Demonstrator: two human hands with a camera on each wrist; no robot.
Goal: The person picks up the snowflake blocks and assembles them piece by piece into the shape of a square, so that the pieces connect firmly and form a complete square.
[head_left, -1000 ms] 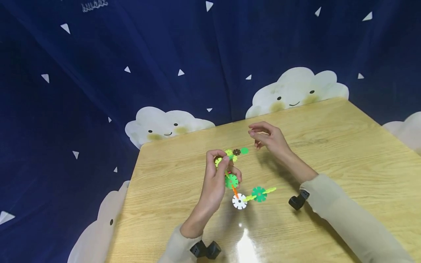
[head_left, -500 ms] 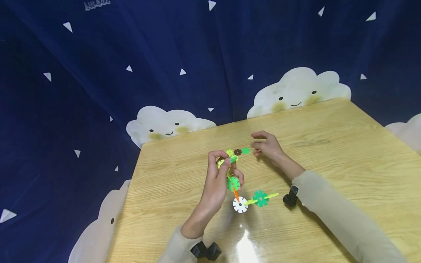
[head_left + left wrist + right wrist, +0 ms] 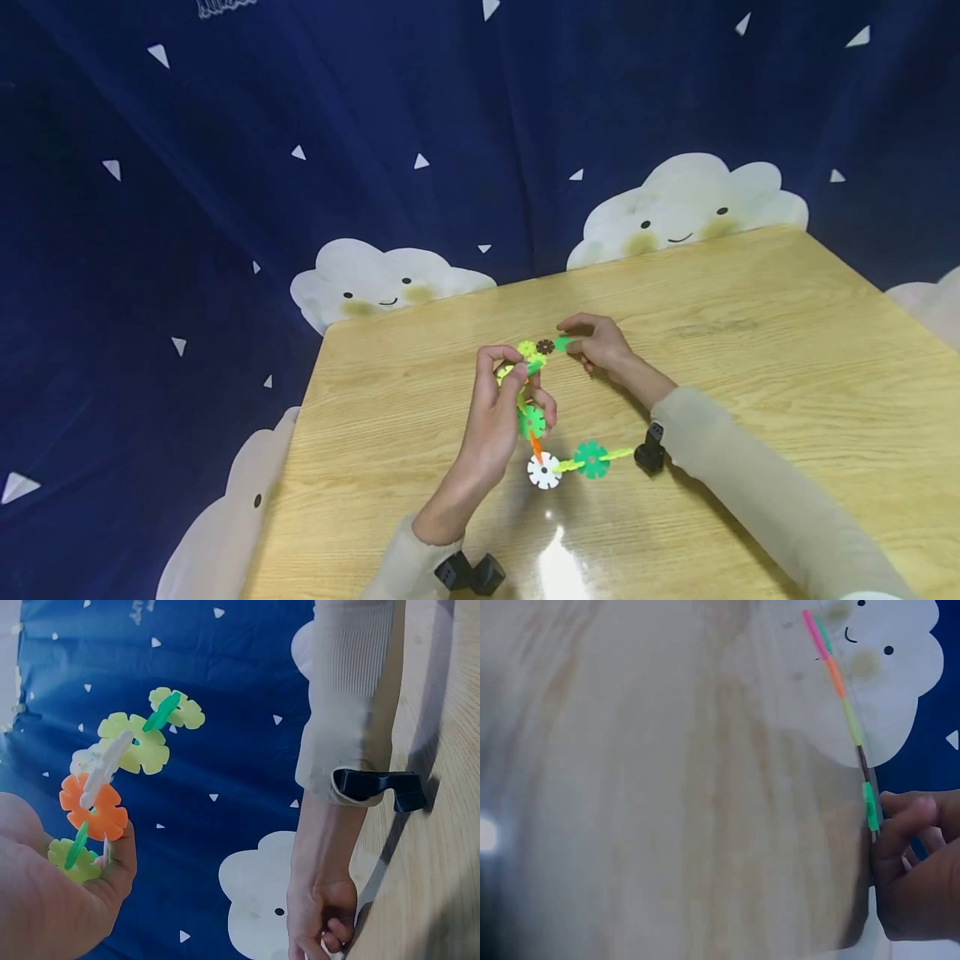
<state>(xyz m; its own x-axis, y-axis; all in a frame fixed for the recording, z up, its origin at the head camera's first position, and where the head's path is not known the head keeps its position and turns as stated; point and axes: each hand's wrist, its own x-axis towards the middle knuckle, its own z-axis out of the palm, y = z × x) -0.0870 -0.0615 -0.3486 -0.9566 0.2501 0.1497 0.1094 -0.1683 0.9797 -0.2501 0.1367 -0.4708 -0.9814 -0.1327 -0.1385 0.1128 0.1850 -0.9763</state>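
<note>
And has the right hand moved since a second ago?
Yes: in the head view, the right hand has come down, farther from the cloud above it, to the far green disc.

In the head view, taken from the right grip (image 3: 600,343), the worktop (image 3: 765,308) offers passage toward three o'clock; a row of discs (image 3: 545,347) blocks nine, the left grip (image 3: 491,412) eight, a disc chain (image 3: 544,471) seven (held by that grip), the curtain (image 3: 540,125) twelve.
</note>
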